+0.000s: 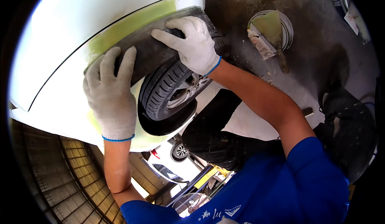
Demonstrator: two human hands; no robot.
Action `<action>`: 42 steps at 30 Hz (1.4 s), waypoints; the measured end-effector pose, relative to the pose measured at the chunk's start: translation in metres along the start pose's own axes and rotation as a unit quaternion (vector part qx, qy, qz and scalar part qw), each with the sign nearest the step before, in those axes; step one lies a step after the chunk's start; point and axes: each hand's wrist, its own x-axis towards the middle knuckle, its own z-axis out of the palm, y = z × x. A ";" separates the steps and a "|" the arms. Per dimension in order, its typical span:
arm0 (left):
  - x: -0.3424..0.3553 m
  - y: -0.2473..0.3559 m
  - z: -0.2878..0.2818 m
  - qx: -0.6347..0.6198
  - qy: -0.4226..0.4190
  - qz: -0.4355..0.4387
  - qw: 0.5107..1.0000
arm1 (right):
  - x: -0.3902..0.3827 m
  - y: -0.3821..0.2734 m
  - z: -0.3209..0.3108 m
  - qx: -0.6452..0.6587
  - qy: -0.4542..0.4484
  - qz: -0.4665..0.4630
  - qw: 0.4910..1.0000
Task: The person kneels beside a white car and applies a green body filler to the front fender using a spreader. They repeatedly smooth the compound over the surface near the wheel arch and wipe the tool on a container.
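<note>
Both my hands wear white knitted gloves with blue cuffs. Across the edge of a white car's wheel arch lies a long, dark, flat sheet, curved along the body (145, 57). My left hand (111, 93) grips its lower left end, fingers spread over the face and thumb out of sight. Toward the other end, my right hand (193, 43) holds the sheet with bent fingers, the index finger stretched along it. A band of yellow-green filler (128, 27) shows on the white panel (76, 35) just above the sheet. Below it sits the black tyre (162, 93), partly covered by my right hand.
On the floor at upper right stands a round tin (289, 31) with a filler-smeared plate and a scraper handle (283, 62) over it. Another container (341, 1) is farther right. My bent knee (212, 132) is close to the wheel. Behind are another white car (170, 162) and a fan (190, 203).
</note>
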 end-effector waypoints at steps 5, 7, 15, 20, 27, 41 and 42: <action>0.017 -0.013 -0.002 0.065 0.003 0.008 0.998 | 0.025 0.006 0.006 -0.008 0.037 -0.032 0.999; 0.018 -0.015 -0.004 0.075 0.000 0.003 0.997 | 0.027 0.003 0.008 -0.014 0.032 -0.030 0.999; 0.013 -0.013 0.014 0.044 0.009 -0.039 0.998 | 0.027 0.009 0.027 0.013 0.039 -0.042 0.998; -0.024 0.015 0.030 -0.010 0.000 -0.088 0.996 | -0.001 0.018 0.038 0.036 0.020 -0.060 0.997; -0.080 0.076 0.088 -0.044 0.025 -0.159 0.986 | -0.051 0.039 0.028 -0.002 -0.046 -0.134 0.990; 0.006 0.017 0.006 -0.008 0.003 0.000 1.000 | 0.007 0.025 -0.003 0.001 0.006 -0.030 1.000; 0.014 0.011 0.003 -0.002 0.008 0.004 1.000 | 0.013 0.023 0.001 -0.001 0.015 -0.020 1.000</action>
